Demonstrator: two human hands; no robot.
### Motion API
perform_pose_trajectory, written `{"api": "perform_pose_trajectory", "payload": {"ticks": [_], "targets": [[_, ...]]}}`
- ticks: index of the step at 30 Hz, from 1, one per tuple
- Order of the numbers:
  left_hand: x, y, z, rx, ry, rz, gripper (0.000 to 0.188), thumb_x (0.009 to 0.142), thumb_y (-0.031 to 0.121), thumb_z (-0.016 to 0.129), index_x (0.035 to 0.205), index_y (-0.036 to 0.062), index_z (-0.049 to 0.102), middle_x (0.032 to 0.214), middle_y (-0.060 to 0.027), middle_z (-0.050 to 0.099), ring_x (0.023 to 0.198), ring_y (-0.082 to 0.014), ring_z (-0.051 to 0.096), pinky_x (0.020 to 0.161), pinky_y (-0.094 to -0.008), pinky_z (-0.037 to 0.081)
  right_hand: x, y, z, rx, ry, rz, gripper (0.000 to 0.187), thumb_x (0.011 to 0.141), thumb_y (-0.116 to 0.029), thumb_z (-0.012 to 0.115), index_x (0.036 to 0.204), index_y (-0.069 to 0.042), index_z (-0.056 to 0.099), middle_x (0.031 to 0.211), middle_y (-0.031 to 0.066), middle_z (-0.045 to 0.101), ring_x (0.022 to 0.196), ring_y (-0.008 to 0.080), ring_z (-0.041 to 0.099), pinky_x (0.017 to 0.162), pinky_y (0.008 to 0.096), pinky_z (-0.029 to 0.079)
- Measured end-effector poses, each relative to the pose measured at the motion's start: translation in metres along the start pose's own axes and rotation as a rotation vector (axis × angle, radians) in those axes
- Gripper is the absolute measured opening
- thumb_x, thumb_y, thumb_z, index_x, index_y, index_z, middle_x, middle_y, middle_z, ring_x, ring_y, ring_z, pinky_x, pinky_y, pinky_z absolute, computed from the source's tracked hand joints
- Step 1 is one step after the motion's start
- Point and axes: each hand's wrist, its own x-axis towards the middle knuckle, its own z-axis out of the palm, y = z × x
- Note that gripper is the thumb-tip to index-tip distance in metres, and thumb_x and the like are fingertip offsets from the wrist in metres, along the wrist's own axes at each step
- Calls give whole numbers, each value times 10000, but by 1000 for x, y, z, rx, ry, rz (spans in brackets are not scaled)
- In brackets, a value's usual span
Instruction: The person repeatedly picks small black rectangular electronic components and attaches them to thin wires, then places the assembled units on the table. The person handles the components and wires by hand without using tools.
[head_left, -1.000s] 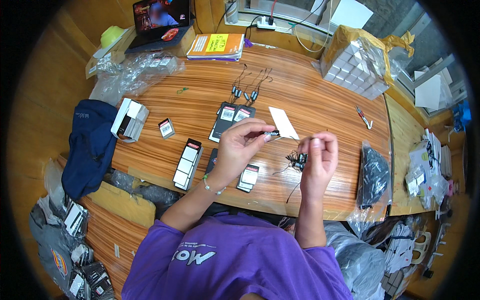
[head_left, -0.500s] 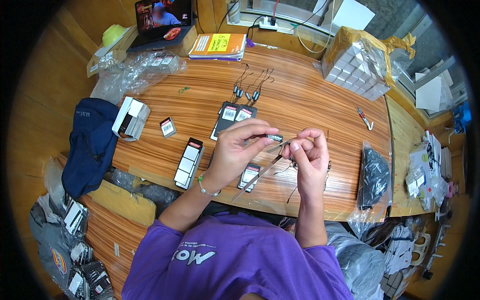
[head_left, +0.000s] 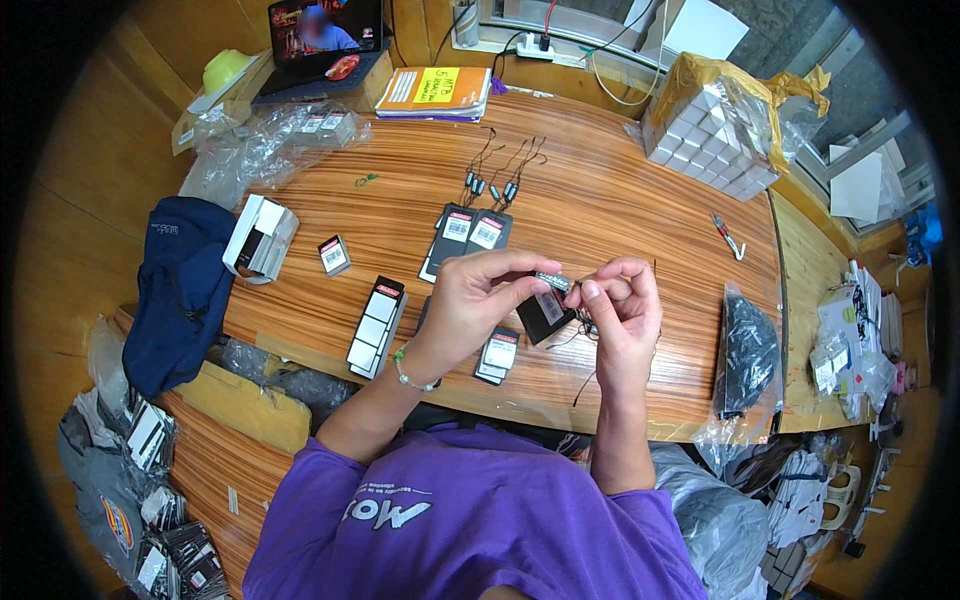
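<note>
My left hand (head_left: 468, 305) pinches a small dark tag (head_left: 552, 281) with pale lettering between thumb and fingertips. Close to its right end, my right hand (head_left: 622, 315) has thumb and fingers pressed together on what looks like thin black cord (head_left: 585, 325). Just below the tag shows a dark card (head_left: 546, 316) with a greyish label; whether it hangs or lies on the table I cannot tell. Behind my left hand lie black cards with white labels (head_left: 487, 232), with corded tags (head_left: 510, 190) beyond them. A small stack of labelled cards (head_left: 497, 354) sits nearer me.
On the left stand a long stack of cards (head_left: 377, 327), a small card stack (head_left: 334, 256) and a white open box (head_left: 262, 238). A seam ripper-like red tool (head_left: 728, 237) lies right, near a plastic bag of black items (head_left: 750, 355). Wrapped white boxes (head_left: 712, 130) stand far right.
A long thin strip that slanted below my hands is gone from view, and the dark card now shows there. The tag has tilted slightly, its right end lower. Both hands stay nearly in place.
</note>
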Motion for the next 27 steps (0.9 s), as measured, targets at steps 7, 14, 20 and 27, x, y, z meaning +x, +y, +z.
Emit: {"api": "perform_pose_trajectory", "payload": {"ticks": [7,14,20,27], "targets": [[1,0,1,31,0,9,182,804,-61,590,974,-22,640,964,-107,649,899,-150,611,803,-254,496,-1,1,1,-23,-4,27,153,849,43,531,957,-16,442,778,59,568,735,115,587,670,218,465],[1,-5,0,42,16,65,183,804,-72,580,971,-25,641,954,-111,653,887,-150,618,788,-247,502,0,4,0,24,-5,11,157,852,36,529,963,-24,435,765,61,582,720,110,585,668,219,464],[0,-4,1,49,30,44,182,811,-75,570,972,-25,641,948,-116,654,885,-150,620,793,-247,501,0,4,2,35,0,23,155,854,31,529,961,-26,432,770,67,585,718,111,587,666,219,467],[1,-3,2,45,19,33,174,811,-67,577,965,-26,645,944,-116,655,873,-148,621,786,-247,505,-1,5,2,30,15,27,153,852,36,527,957,-23,432,777,66,579,722,112,589,670,214,469]]}}
